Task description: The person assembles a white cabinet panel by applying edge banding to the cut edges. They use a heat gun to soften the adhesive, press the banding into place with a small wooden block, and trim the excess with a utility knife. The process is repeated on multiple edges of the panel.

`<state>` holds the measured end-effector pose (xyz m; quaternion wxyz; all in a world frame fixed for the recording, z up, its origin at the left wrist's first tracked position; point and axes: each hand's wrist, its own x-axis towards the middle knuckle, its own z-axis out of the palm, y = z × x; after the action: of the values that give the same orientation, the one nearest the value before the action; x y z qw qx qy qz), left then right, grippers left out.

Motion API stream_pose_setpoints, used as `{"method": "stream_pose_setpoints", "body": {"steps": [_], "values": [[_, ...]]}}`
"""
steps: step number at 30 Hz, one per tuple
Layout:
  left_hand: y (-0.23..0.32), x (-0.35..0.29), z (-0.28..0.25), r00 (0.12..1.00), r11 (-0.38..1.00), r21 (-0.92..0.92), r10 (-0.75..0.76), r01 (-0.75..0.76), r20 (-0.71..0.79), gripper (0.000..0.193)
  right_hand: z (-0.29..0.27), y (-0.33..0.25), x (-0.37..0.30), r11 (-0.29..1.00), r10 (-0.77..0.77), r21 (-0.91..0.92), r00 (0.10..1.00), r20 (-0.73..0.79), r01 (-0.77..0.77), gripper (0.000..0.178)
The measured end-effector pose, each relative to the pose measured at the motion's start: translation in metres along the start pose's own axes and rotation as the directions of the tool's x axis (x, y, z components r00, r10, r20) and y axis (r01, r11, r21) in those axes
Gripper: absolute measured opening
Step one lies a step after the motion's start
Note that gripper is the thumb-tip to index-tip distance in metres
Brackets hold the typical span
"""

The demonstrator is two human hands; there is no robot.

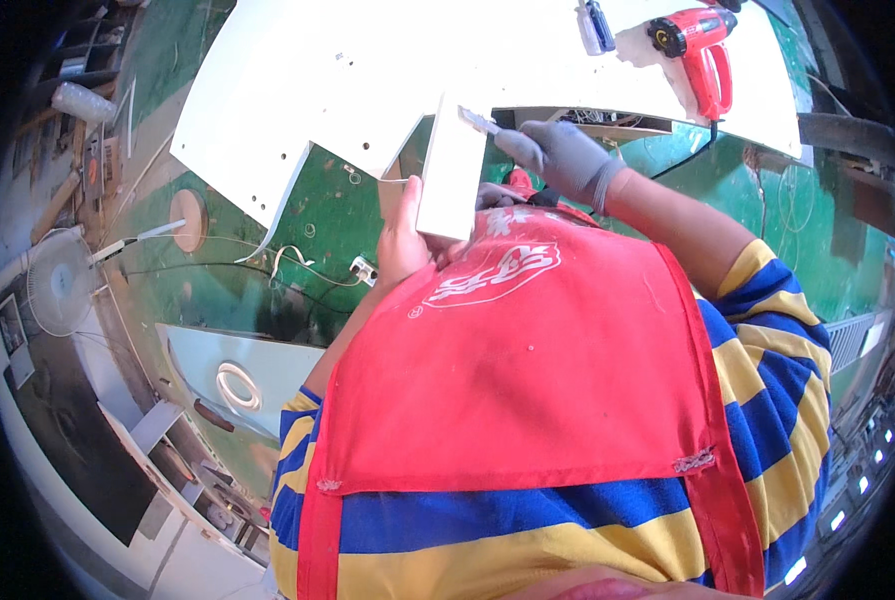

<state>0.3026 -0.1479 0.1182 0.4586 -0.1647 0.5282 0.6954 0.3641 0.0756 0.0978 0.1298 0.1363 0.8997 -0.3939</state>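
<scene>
A narrow white board (451, 175) stands tilted in front of my red apron, its far end over the edge of a large white panel. My left hand (403, 240) is bare and grips the board's lower left side, thumb up along the edge. In a grey glove, my right hand (565, 160) is closed around a slim tool with a pale flat blade (479, 121). The blade's tip lies at the board's upper right edge; its exact kind is too small to tell.
On the large white panel (387, 60) lie a red heat gun (702, 60), its cord trailing down, and a blue-handled tool (598, 27). A standing fan (62, 283) is at the left. Cables cross the green floor (207, 285). A white coil (239, 386) rests on a pale sheet.
</scene>
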Motion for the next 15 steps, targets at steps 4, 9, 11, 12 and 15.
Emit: {"method": "stream_pose_setpoints", "body": {"steps": [4, 9, 11, 12, 15], "values": [[-0.003, 0.005, -0.011, 0.990, 0.999, 0.028, 0.033, -0.037, 0.141, 0.051, 0.016, 0.003, -0.011, 0.980, -0.200, 0.003, 0.979, -0.042, 0.200, 0.054], [0.001, 0.004, 0.007, 0.999, 1.000, -0.012, -0.012, 0.012, 0.036, 0.052, -0.001, -0.001, -0.011, 0.996, -0.093, 0.009, 0.996, 0.011, 0.093, 0.052], [0.002, 0.001, 0.009, 0.998, 1.000, -0.014, 0.012, -0.011, 0.055, 0.054, -0.003, 0.011, -0.002, 0.996, -0.037, 0.073, 0.998, -0.060, 0.041, 0.051], [0.002, 0.001, 0.012, 0.998, 0.999, -0.019, 0.031, -0.030, 0.062, 0.056, -0.011, 0.027, 0.015, 0.983, 0.108, 0.160, 0.988, -0.111, -0.089, 0.051], [0.010, 0.008, 0.016, 0.988, 0.998, -0.051, 0.046, -0.038, 0.147, 0.060, -0.036, 0.066, 0.024, 0.946, 0.220, 0.304, 0.912, -0.345, -0.113, 0.053]]}}
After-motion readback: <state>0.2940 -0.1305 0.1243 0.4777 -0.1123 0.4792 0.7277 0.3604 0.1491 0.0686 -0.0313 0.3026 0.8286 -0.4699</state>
